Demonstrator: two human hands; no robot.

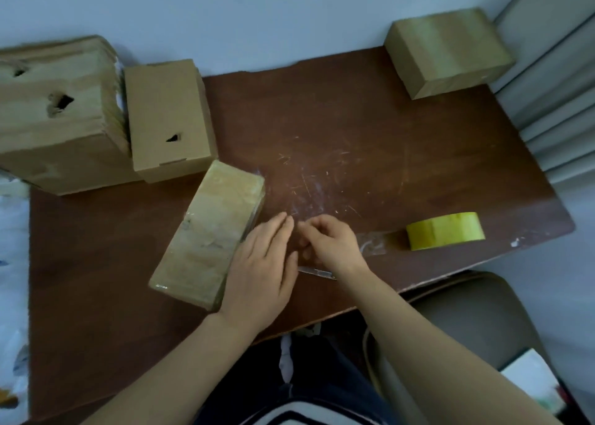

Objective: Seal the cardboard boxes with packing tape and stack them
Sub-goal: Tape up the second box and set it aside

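A long cardboard box (209,231) wrapped in clear tape lies flat on the brown table (386,128), angled toward me. My left hand (260,263) rests flat beside the box's right edge, fingers straight. My right hand (331,244) is just to its right, fingers curled and pinching the end of a clear tape strip (373,244). The strip runs along the table to the yellow tape roll (446,231), which lies on its side near the table's right front edge. A thin metal blade (317,272) lies on the table under my hands.
A plain cardboard box (167,119) and a larger taped box with holes (54,112) stand at the back left. Another taped box (447,51) sits at the back right corner against the wall. A chair (467,321) stands at my right.
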